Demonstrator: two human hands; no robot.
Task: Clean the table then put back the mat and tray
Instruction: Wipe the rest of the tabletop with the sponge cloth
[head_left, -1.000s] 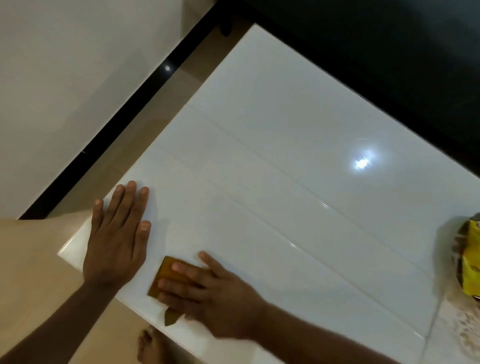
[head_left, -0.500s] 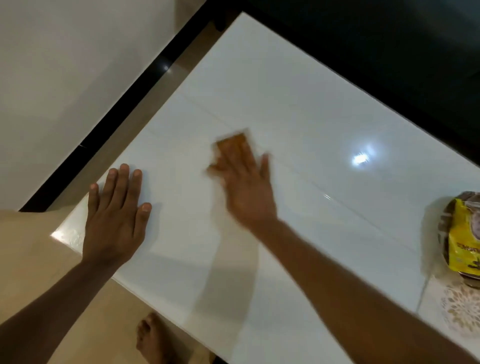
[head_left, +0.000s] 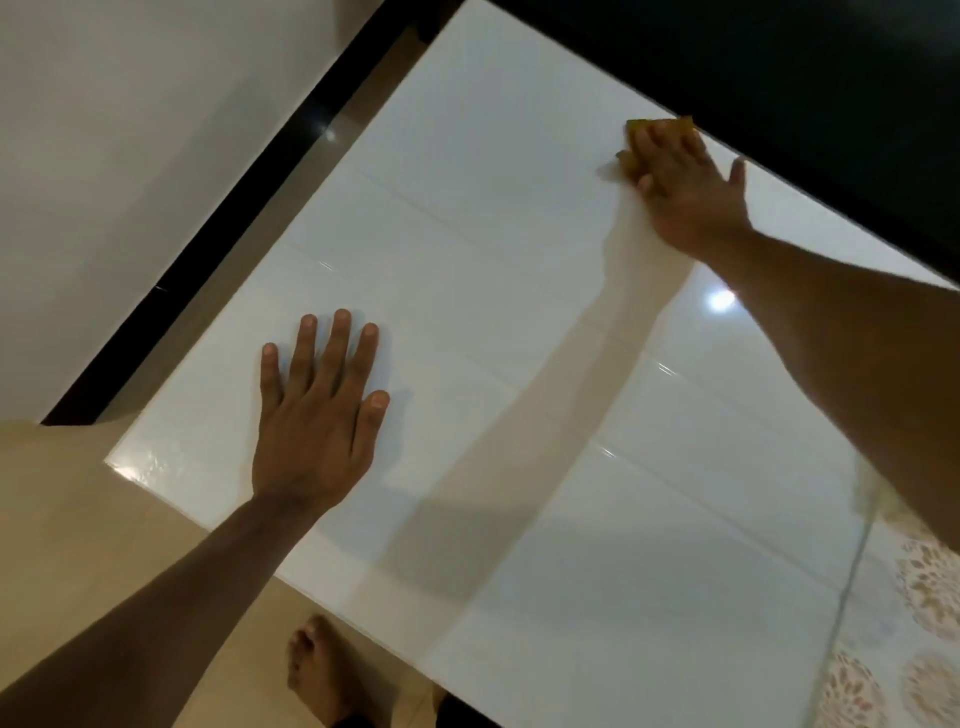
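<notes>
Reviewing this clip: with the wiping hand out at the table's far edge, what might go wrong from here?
1. The right hand presses the orange cloth right at the table's far edge; another stroke may push it off.
2. The left hand lies flat on the glossy top, perhaps leaving smudges.

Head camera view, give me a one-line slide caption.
Right hand presses an orange cloth at the white table's far edge; left hand lies flat.

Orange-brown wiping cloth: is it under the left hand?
No, the orange-brown wiping cloth lies under the right hand at the glossy white table's far edge.
</notes>
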